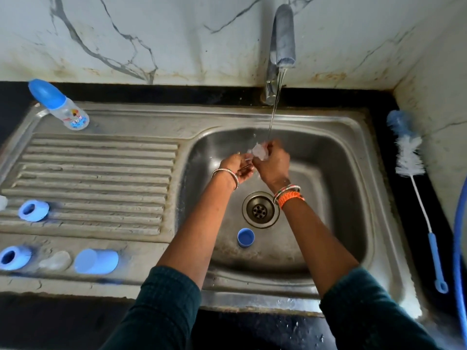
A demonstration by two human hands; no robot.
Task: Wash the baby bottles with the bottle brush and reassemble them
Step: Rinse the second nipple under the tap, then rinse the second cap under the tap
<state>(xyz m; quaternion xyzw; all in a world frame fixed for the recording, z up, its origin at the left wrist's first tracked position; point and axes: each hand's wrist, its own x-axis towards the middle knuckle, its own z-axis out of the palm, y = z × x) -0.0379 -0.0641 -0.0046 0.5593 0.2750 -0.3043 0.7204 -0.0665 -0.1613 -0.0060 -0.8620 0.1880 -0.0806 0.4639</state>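
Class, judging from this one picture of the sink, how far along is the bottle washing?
Done, it seems: one capped clear bottle with a blue cap stands assembled on the drainboard. In hand: both hands, left hand and right hand, hold a small clear piece, probably a teat, under the running tap. Left: two blue collar rings, a blue cap and a small blue cap lie loose, unassembled.

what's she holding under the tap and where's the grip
A small clear piece, likely a bottle nipple, pinched between the fingertips of the right hand and left hand; which part is gripped cannot be told.
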